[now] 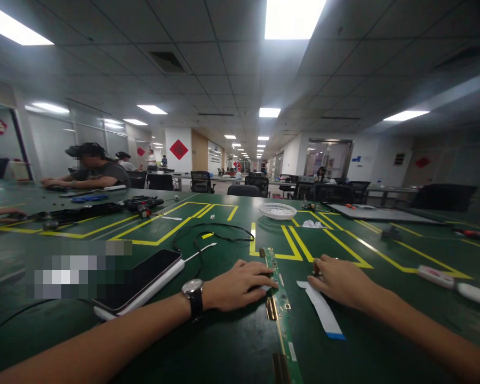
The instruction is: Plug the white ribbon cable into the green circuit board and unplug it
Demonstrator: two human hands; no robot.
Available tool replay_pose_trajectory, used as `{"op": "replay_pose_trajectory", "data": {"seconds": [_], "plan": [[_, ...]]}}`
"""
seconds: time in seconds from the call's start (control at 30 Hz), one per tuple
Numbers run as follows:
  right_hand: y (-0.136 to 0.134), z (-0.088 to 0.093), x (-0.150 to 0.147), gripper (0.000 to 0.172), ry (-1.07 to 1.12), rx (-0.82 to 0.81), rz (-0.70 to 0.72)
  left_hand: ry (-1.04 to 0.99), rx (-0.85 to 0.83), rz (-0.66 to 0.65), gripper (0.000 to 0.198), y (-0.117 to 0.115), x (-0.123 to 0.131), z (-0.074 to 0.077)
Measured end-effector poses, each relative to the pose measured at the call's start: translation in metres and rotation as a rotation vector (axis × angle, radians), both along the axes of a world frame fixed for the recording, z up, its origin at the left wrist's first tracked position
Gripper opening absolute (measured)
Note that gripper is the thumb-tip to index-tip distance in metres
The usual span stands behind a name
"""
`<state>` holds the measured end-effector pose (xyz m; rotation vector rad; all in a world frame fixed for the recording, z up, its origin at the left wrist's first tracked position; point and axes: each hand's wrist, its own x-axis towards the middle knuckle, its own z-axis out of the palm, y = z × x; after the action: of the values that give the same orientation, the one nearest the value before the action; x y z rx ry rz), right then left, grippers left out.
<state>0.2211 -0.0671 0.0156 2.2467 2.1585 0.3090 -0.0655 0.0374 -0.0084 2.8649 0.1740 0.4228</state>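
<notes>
Green, narrow circuit board [285,333] flat on the dark bench [224,346], long axis roughly 12 to 6, far end by the yellow tape lines [296,245]. Left hand [240,285] at 9 of it, palm down, fingertips on its upper stretch: grip flat and released, clasping nothing. Right hand [338,280] at 3, just clear of the board, fingers curled (pinching something small or not, cannot tell). White ribbon cable [322,312] beside the board, under the right wrist. Nearer hand: left, touching.

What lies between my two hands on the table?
Head view: a long green circuit board touched by the left hand, and a white ribbon cable beside the right hand.
</notes>
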Motion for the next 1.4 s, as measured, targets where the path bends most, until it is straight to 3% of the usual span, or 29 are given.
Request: {"op": "replay_pose_trajectory", "data": {"seconds": [0.27, 0.57, 1.0, 1.4], "plan": [[-0.003, 0.005, -0.012, 0.027, 0.226, -0.025, 0.221, -0.011, -0.014, -0.007, 0.037, 0.001, 0.000, -0.002], [-0.003, 0.000, -0.024, 0.018, 0.389, -0.014, 0.398, -0.015, -0.011, -0.002, 0.036, 0.000, 0.001, -0.001], [0.008, -0.024, -0.040, 0.020, 0.456, 0.144, 0.466, 0.007, -0.017, 0.004, 0.037, -0.001, 0.000, 0.001], [0.009, -0.024, -0.042, 0.018, 0.474, 0.143, 0.499, 0.003, -0.039, -0.014, 0.036, 0.000, 0.000, 0.001]]}}
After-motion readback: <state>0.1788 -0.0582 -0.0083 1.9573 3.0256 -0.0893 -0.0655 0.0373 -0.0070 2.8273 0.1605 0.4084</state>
